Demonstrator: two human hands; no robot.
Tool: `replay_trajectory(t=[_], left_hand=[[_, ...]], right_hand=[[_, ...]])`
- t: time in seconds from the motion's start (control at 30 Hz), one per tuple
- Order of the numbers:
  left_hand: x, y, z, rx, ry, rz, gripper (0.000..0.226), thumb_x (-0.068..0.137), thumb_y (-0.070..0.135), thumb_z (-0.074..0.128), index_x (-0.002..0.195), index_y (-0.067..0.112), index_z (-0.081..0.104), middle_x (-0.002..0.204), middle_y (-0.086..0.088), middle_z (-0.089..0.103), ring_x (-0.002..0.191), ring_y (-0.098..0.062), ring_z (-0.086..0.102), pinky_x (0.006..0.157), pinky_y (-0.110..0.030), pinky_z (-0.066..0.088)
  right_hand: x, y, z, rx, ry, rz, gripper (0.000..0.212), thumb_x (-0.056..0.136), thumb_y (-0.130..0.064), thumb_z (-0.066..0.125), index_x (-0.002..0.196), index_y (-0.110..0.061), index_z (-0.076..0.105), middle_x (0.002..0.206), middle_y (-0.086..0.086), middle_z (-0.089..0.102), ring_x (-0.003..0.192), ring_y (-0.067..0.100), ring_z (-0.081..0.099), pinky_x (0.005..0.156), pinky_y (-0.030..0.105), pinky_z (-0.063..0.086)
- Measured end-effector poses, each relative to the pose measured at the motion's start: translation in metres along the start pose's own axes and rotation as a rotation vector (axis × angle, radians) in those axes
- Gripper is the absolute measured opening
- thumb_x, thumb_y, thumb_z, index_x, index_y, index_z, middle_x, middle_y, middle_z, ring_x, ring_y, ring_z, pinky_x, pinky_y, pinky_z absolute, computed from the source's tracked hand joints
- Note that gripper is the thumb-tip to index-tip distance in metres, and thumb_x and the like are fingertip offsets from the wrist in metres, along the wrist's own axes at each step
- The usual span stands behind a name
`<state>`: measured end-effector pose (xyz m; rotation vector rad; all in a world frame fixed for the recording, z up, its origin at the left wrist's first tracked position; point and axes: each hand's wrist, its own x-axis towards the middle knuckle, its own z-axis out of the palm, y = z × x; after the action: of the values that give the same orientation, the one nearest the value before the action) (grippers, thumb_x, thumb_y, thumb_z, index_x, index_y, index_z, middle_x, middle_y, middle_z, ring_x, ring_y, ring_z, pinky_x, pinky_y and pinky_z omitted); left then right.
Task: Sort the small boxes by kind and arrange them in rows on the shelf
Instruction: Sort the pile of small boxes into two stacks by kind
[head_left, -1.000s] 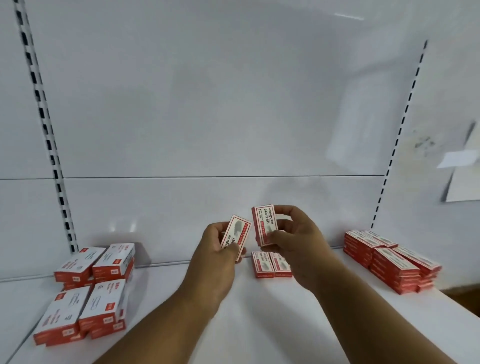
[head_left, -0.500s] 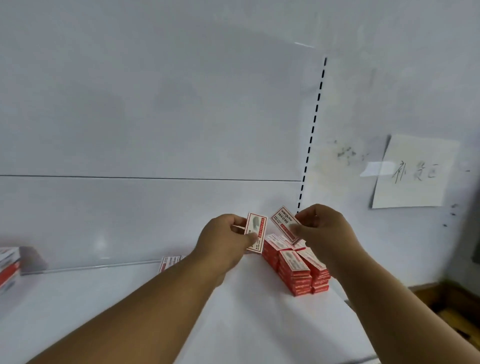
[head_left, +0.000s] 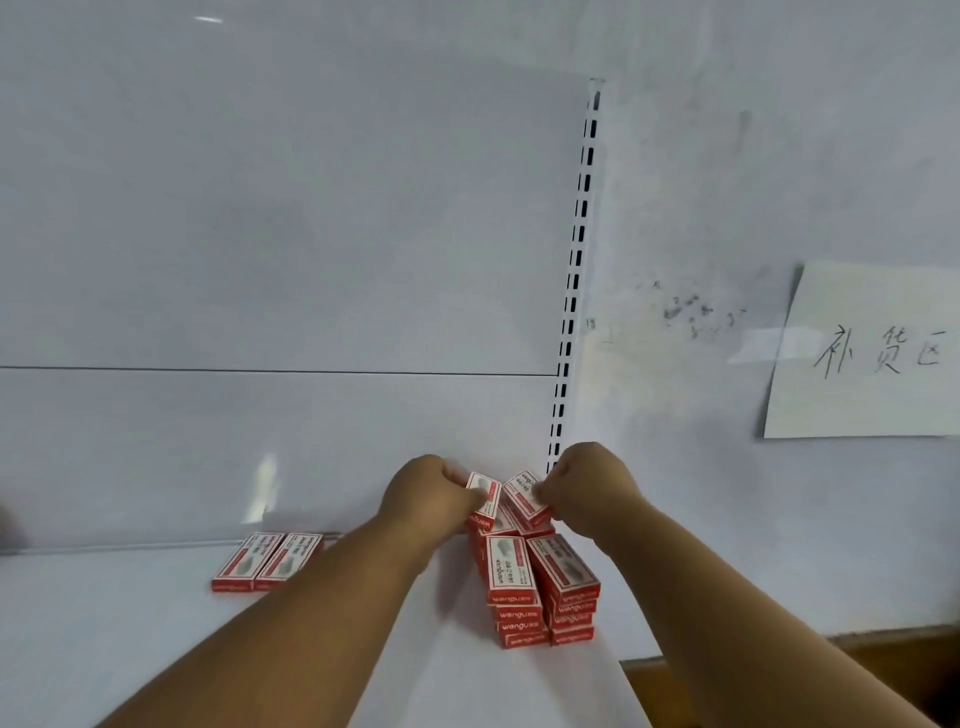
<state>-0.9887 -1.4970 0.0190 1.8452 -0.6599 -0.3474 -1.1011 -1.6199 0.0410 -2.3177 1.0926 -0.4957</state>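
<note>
I hold one small red-and-white box in each hand above the stack of matching boxes (head_left: 540, 587) at the right end of the shelf: my left hand (head_left: 426, 496) grips the left box (head_left: 484, 498) with curled fingers and thumb, nearly upright, while my right hand (head_left: 589, 486) pinches the right box (head_left: 525, 496), tilted, just over the stack's back tier. Neither box has been set down yet, so by my reading this pair belongs with the stack and is about to join it. The stack itself stands in two columns several boxes high at the front (the rear tier is partly hidden behind my hands, so I cannot count it). To the left of the stack, near the back panel, a short row of flat boxes (head_left: 267, 561) lies side by side, touching, which suggests a second row is only begun; how much remains to sort beyond this view I cannot tell. The white shelf (head_left: 156, 649) runs left from the stack, backed by a white panel (head_left: 260, 260). A slotted upright (head_left: 574, 270) rises just behind the stack, and to its right, on the wall, hangs a paper note (head_left: 862, 353) with handwritten characters.
</note>
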Motion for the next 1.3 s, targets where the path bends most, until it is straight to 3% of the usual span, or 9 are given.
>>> replay_trajectory(t=[0.1,0.33,0.47,0.53,0.63,0.73,1.03,1.17,1.3], left_hand=[[0.000,0.000,0.002,0.090,0.023,0.016,0.019,0.082,0.013,0.075,0.067,0.016,0.064,0.074,-0.005,0.075,0.070,-0.021,0.074,0.071,-0.042,0.062],[0.002,0.000,0.005,0.242,0.052,0.062,0.026,0.080,0.027,0.077,0.062,0.020,0.059,0.073,0.001,0.074,0.072,-0.016,0.073,0.074,-0.038,0.060],[-0.001,-0.004,-0.002,0.299,0.099,0.115,0.027,0.085,0.037,0.072,0.067,0.022,0.059,0.072,0.007,0.069,0.067,-0.008,0.066,0.057,-0.024,0.047],[-0.004,-0.006,-0.011,0.294,0.133,0.126,0.025,0.086,0.036,0.068,0.071,0.018,0.060,0.071,0.003,0.066,0.065,-0.011,0.061,0.057,-0.027,0.047],[-0.008,-0.011,-0.033,0.305,0.152,0.143,0.020,0.085,0.030,0.065,0.079,0.010,0.064,0.076,-0.006,0.067,0.068,-0.018,0.061,0.070,-0.036,0.054],[-0.009,-0.021,-0.064,0.354,0.160,0.163,0.013,0.084,0.030,0.063,0.082,0.017,0.062,0.078,0.001,0.066,0.076,-0.017,0.063,0.076,-0.037,0.056],[-0.012,-0.081,-0.173,0.544,0.156,0.136,0.006,0.087,0.030,0.063,0.089,0.027,0.059,0.088,0.009,0.064,0.081,-0.011,0.062,0.072,-0.029,0.054],[-0.008,-0.116,-0.204,0.680,0.170,0.117,0.028,0.089,0.039,0.060,0.110,0.021,0.062,0.109,0.002,0.065,0.099,-0.018,0.061,0.082,-0.029,0.050],[-0.007,-0.136,-0.204,0.784,0.106,0.088,0.053,0.081,0.065,0.054,0.105,0.020,0.068,0.107,-0.002,0.064,0.106,-0.026,0.058,0.087,-0.035,0.050]], right_hand=[[0.005,0.000,0.003,-0.109,-0.009,-0.046,0.019,0.085,-0.029,0.068,0.084,-0.010,0.066,0.076,0.001,0.070,0.065,0.013,0.065,0.053,0.024,0.048],[0.005,-0.005,0.004,-0.191,0.008,-0.154,0.009,0.086,-0.025,0.062,0.088,-0.015,0.061,0.085,-0.001,0.067,0.078,0.015,0.065,0.069,0.030,0.056],[-0.004,-0.015,0.007,-0.158,0.063,-0.205,0.005,0.087,-0.023,0.060,0.083,-0.020,0.058,0.084,-0.003,0.064,0.077,0.013,0.062,0.067,0.028,0.053],[-0.009,-0.025,0.011,-0.130,0.077,-0.240,0.008,0.087,-0.024,0.061,0.080,-0.022,0.057,0.083,-0.005,0.063,0.076,0.013,0.062,0.065,0.028,0.052],[-0.018,-0.046,0.020,-0.104,0.092,-0.300,0.008,0.086,-0.025,0.062,0.080,-0.021,0.059,0.083,-0.004,0.064,0.078,0.016,0.062,0.067,0.029,0.052],[-0.029,-0.072,0.032,-0.085,0.107,-0.342,0.008,0.087,-0.027,0.062,0.085,-0.020,0.061,0.087,-0.004,0.065,0.084,0.017,0.060,0.071,0.028,0.051],[-0.067,-0.149,0.102,-0.088,0.049,-0.378,0.009,0.088,-0.031,0.061,0.086,-0.023,0.060,0.087,-0.008,0.064,0.083,0.013,0.058,0.064,0.026,0.045],[-0.073,-0.163,0.144,-0.250,-0.016,-0.306,0.021,0.090,-0.033,0.057,0.102,-0.017,0.062,0.105,0.002,0.065,0.097,0.022,0.059,0.077,0.029,0.049],[-0.075,-0.164,0.184,-0.377,-0.068,-0.115,0.041,0.087,-0.046,0.051,0.112,-0.014,0.062,0.118,0.011,0.061,0.110,0.031,0.058,0.088,0.033,0.047]])
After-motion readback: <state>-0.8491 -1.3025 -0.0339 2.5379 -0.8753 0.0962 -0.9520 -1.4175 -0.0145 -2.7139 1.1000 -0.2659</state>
